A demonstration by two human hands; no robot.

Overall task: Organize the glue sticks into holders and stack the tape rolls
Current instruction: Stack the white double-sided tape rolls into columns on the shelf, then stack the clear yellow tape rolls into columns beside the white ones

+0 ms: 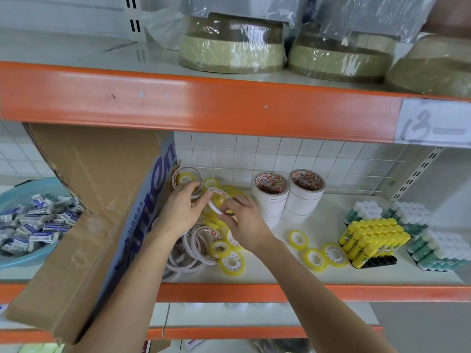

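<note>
Bare forearms reach onto the white shelf (318, 217). Left hand (182, 208) and right hand (246, 221): both pinch one thin white tape ring (213, 201), held tilted between them. Beneath both hands: loose heap of white rings and small yellow tape rolls (230, 262). Right of the right hand: two stacks of wide white tape rolls (288, 197); farther right, yellow glue sticks in a black holder (369, 242). Left of the left hand: brown cardboard box (84, 212).

Bright, even light fills the scene, with only faint, soft shadows under the tape rolls (271, 197). Glare streaks the plastic wrap (244, 34) on the top shelf (76, 49). The wide lens bends the orange rail (198, 108), and edges look smeared and soft.
</note>
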